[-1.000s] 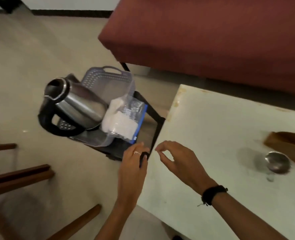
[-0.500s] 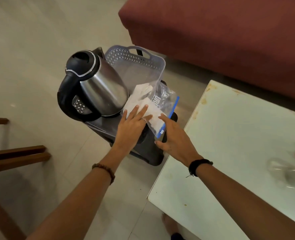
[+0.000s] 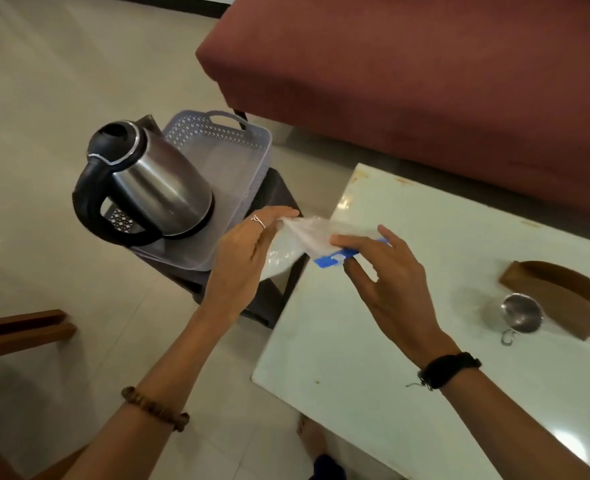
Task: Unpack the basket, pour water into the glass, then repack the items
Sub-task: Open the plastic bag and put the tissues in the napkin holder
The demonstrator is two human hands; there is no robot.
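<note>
Left hand pinches the bag at its clear end, right hand pinches its blue edge, the bag held over the table corner. Bag contents blurred. Left of the grip, kettle stands in the basket; far right, a cup.

Beige tiled floor, maroon sofa, pale glossy table, wooden chair frame

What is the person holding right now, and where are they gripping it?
A clear plastic bag: the left hand holds its far end, the right hand pinches the blue zip edge.
</note>
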